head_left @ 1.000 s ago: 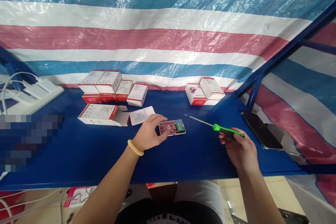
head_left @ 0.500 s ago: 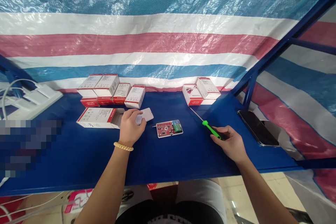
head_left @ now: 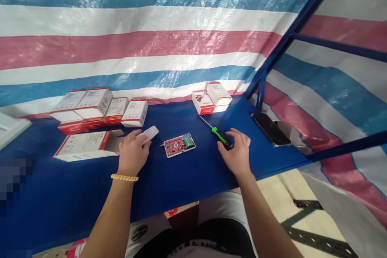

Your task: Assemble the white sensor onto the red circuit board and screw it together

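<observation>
My left hand (head_left: 132,153) grips a flat white plastic cover (head_left: 147,134) lying on the blue tabletop (head_left: 187,177). Just to the right lies a small white base with a red circuit board (head_left: 179,145) and a green terminal block. My right hand (head_left: 238,152) rests on the table with its fingers spread over the black end of a green-handled screwdriver (head_left: 218,134), whose metal shaft points away to the back left. Whether those fingers still clasp the handle is unclear.
An opened red and white carton (head_left: 86,145) lies left of my left hand. Several closed cartons (head_left: 99,107) line the back left, two more (head_left: 211,98) the back middle. A black phone (head_left: 271,129) lies at the right edge. Striped tarpaulin and blue frame bars enclose the bench.
My left hand left the circuit board and moved left onto the white cover. My right hand lowered the screwdriver from the air down onto the table. The view swung right.
</observation>
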